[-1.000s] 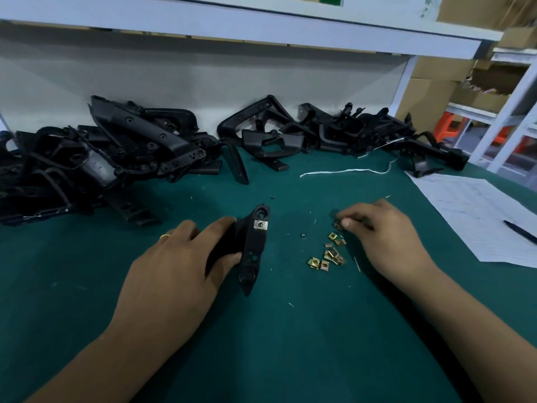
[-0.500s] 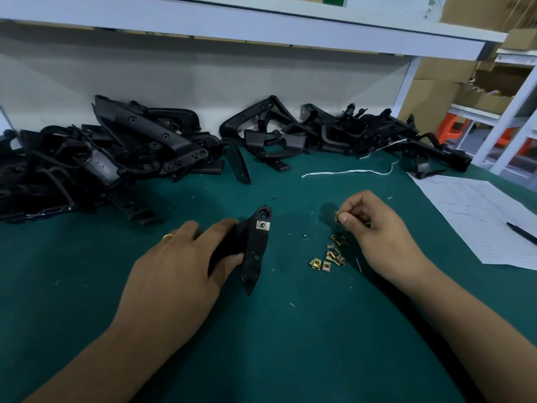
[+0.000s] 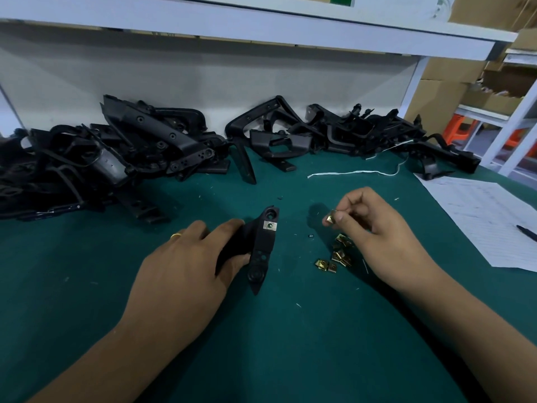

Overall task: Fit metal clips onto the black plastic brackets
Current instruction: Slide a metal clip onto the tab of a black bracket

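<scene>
A black plastic bracket (image 3: 263, 248) lies on the green surface (image 3: 290, 344), near its middle, gripped at its left side by the left hand (image 3: 191, 266). One silver clip (image 3: 270, 225) already sits near the bracket's far end. The right hand (image 3: 374, 228) is raised just above a small heap of brass clips (image 3: 334, 255), its fingers (image 3: 338, 219) pinching a single clip (image 3: 329, 219). The step looks like carrying this clip leftward to a free slot on the bracket and pressing it on. Bare surface lies between the hands and toward the viewer. Piled brackets (image 3: 116, 158) crowd the far edge; paper (image 3: 488, 216) lies right.
</scene>
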{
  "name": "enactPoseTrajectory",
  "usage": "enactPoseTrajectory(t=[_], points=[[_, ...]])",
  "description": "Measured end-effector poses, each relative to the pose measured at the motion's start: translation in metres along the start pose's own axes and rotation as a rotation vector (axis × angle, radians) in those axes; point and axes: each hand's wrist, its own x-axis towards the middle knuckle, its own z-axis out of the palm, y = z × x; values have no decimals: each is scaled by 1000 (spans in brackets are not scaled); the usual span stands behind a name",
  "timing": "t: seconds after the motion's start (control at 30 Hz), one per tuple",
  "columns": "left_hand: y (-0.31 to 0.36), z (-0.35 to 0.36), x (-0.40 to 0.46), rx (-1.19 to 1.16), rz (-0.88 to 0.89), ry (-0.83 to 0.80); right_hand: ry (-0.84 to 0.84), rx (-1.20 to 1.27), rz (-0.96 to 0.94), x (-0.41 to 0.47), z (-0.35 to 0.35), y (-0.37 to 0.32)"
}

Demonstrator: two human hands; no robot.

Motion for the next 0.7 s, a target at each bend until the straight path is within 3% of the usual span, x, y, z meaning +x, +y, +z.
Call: enactPoseTrajectory(t=[0.37,0.7], points=[[-1,2,0,-12,-10,33,-86,253,-135,-11,25,-16],[-3,3,0,-44,-51,133,-198,665,-35,-27,50,-45]])
